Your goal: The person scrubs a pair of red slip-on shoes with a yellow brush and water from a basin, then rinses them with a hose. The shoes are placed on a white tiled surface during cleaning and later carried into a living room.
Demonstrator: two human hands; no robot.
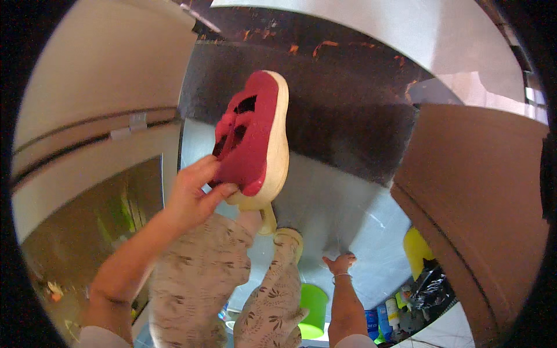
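Note:
A red shoe with a thick cream sole hangs in front of me, toe end up and turned on its side. My left hand pinches its lower end between thumb and fingers. Dark openings show in the shoe's upper. Lower down on the right, my right hand is held out above the grey floor, thumb spread away from the fingers, with nothing seen in it. A thin band circles that wrist. Below the red shoe are my feet in pale yellow footwear.
Behind the shoe lies a dark step with chipped edges. A green tub stands beside my legs. Several bottles, a black plastic bag and a yellow object are at the lower right. Brown panel on the right.

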